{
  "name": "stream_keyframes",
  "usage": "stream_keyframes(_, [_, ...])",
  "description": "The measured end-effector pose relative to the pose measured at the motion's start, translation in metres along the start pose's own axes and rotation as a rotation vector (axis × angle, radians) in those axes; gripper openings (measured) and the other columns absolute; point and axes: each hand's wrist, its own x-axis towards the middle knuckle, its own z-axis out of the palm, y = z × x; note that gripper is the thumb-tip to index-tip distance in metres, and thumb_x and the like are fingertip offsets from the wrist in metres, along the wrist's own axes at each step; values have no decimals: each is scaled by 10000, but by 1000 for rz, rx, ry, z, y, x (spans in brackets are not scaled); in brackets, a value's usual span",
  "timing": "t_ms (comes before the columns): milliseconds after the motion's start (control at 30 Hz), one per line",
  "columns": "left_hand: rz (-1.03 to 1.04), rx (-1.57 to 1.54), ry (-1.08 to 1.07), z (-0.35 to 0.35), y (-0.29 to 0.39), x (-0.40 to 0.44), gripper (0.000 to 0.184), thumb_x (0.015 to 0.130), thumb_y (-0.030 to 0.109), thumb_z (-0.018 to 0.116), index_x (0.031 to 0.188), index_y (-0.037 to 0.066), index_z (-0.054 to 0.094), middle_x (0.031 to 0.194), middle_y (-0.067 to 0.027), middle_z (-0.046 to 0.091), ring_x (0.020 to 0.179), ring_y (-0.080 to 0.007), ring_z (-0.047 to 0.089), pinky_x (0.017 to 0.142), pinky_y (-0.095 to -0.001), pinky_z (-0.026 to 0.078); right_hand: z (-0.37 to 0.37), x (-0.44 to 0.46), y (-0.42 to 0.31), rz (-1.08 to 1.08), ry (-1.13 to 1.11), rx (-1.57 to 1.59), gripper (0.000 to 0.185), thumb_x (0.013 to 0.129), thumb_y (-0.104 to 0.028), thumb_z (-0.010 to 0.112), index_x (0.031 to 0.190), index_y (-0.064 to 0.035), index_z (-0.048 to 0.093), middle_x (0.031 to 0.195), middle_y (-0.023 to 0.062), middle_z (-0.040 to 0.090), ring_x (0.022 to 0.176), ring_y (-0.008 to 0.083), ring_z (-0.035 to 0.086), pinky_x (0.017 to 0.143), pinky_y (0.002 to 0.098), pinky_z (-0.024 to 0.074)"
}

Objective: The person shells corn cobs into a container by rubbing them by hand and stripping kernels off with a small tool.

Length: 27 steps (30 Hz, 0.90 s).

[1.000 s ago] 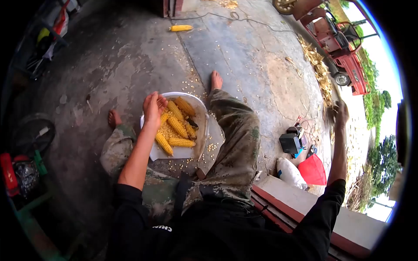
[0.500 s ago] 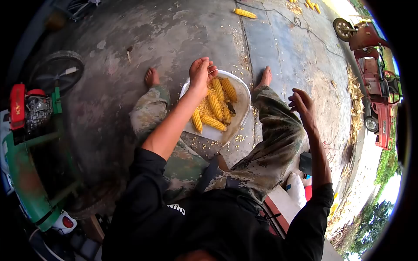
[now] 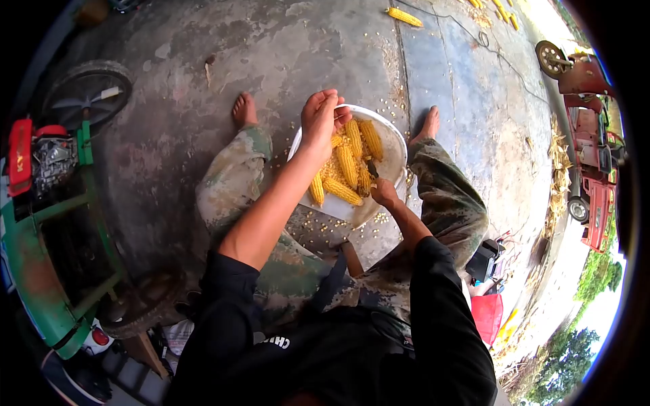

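A round white tub [image 3: 399,139] stands between the feet, holding several yellow corn cobs [image 3: 346,164] and loose kernels [image 3: 330,170]. Over the tub's upper left rim is my left hand [image 3: 322,120], its fingers curled; whether anything small is inside them is hidden. My right hand [image 3: 384,193] is at the tub's lower right side with its fingers closed around the end of a dark object [image 3: 372,168], which lies against the cobs and is too small to name surely.
Kernels lie scattered on the concrete floor [image 3: 271,61]. One cob [image 3: 405,17] lies farther out, near a cable [image 3: 483,39]. A green-framed machine [image 3: 40,223] with a wheel stands at left. At right are a black box [image 3: 482,260], a red bag [image 3: 487,314] and a red vehicle [image 3: 596,162].
My right hand has come in from the far right, down to the tub, and closed on the dark object. My left hand stays curled over the rim. The view has shifted to the left.
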Motion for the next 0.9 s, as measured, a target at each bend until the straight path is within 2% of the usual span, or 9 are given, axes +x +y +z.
stream_keyframes(67, [-9,-1,8,-1,2,-1,190,981,154,583,1144,58,563,1018,-74,628,860,-174,639,761,-326,587,-2,9,2,206,117,97,261,799,-179,599,940,34,647,902,298,660,895,469,633,804,531,506])
stream_keyframes(100, [-7,-2,14,-2,2,-1,190,981,154,583,1144,58,563,1018,-74,628,860,-174,639,761,-326,587,-3,9,0,223,174,158,230,786,-136,560,913,45,621,924,370,631,916,491,632,848,543,495])
stream_keyframes(200, [9,-6,-10,-4,3,-2,206,985,158,576,1163,56,551,1035,-79,622,875,-174,635,776,-329,581,3,19,-3,265,219,102,273,795,-131,553,991,56,593,1019,361,623,967,502,613,872,537,490])
stream_keyframes(533, [24,1,54,-18,11,-6,243,992,174,569,1205,61,533,1075,-78,610,891,-165,619,806,-335,556,2,42,-15,341,241,98,362,815,-237,603,1048,39,594,952,341,641,996,490,616,847,528,502])
stream_keyframes(633, [18,1,49,-19,9,-5,246,992,180,573,1204,62,537,1078,-76,612,893,-165,622,807,-333,555,-20,41,-22,313,74,94,431,830,-233,582,1149,57,566,1107,366,597,1027,475,612,887,532,494])
stream_keyframes(733, [26,-2,49,-18,10,-3,229,989,178,581,1183,64,540,1058,-72,610,862,-156,629,764,-316,568,-24,41,-32,303,-67,156,436,809,-299,623,1072,49,599,967,302,648,895,394,658,819,494,523])
stream_keyframes(767, [30,-2,56,-17,10,-2,211,986,172,586,1163,66,541,1035,-69,607,829,-147,633,722,-301,580,-20,35,-38,193,114,424,362,794,-324,642,877,26,604,767,204,616,699,326,624,657,444,506])
stream_keyframes(833, [32,-1,60,-17,10,-1,209,986,172,587,1162,67,544,1035,-68,608,830,-147,635,722,-301,581,-4,30,-35,76,298,686,369,780,-349,660,683,4,609,568,106,585,503,259,591,494,394,489])
stream_keyframes(900, [35,-3,66,-19,8,-1,208,985,172,589,1160,68,547,1036,-68,609,831,-146,637,721,-302,582,30,35,-19,353,161,937,325,771,-305,651,640,-21,564,558,29,526,504,153,533,449,339,429])
